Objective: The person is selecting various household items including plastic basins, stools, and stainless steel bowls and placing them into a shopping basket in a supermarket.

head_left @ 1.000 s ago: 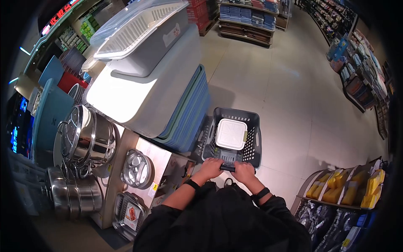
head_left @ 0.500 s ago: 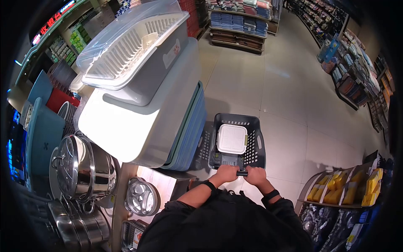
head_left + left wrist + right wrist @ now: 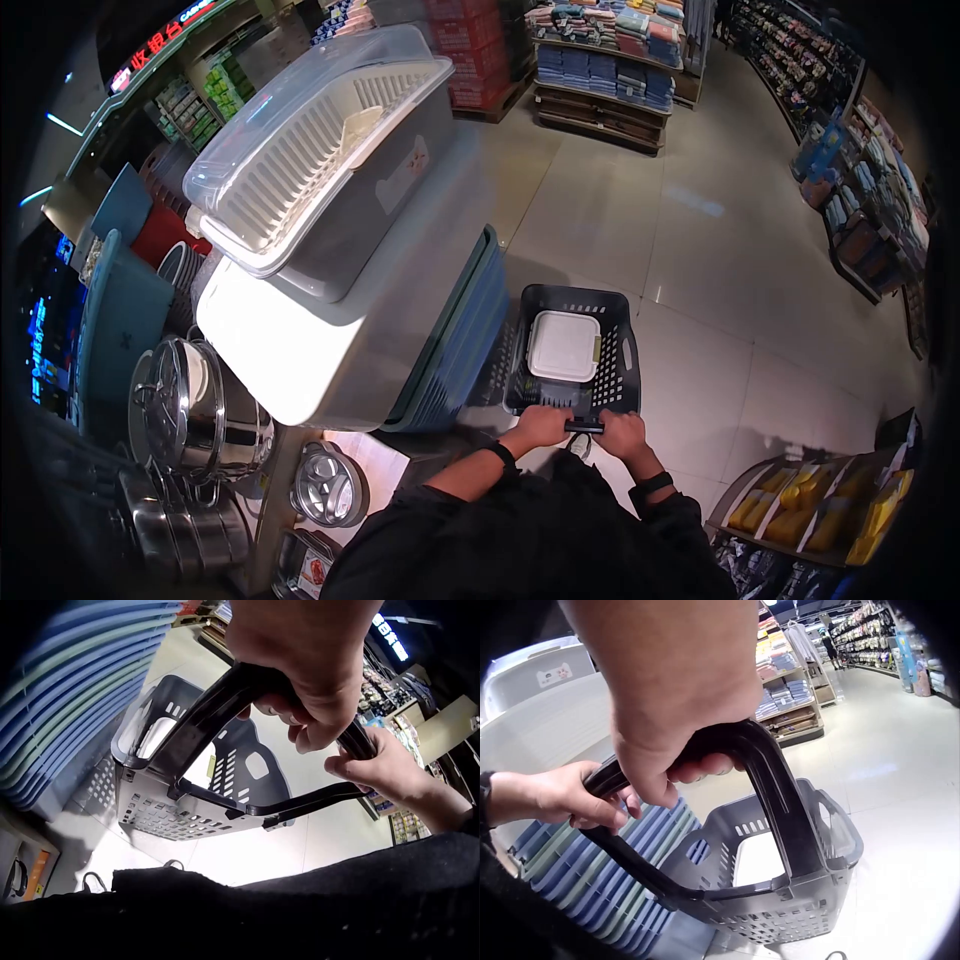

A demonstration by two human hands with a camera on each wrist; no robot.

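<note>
Both hands grip the black handle (image 3: 584,425) of a dark grey shopping basket (image 3: 632,370) in front of the body. My left hand (image 3: 545,425) has its fingers curled round the left part of the bar. My right hand (image 3: 622,432) wraps the right part, a short stretch of bar showing between them. In the basket lies a white lidded box (image 3: 564,346) with a green clasp on one side. The handle's arms run down to the basket's near rim in the left wrist view and the right wrist view (image 3: 787,817).
Left of the basket stands a tall stack of blue and green tubs (image 3: 465,330), topped by a grey dish rack (image 3: 330,190) with a clear lid. Steel pots (image 3: 190,410) fill the shelf nearer me. Folded towels (image 3: 605,75) are ahead, yellow packs (image 3: 790,505) at right.
The basket and both hands have shifted slightly right and down in the head view. The tub stack and dish rack appear larger and lower. Both hands still hold the handle.
</note>
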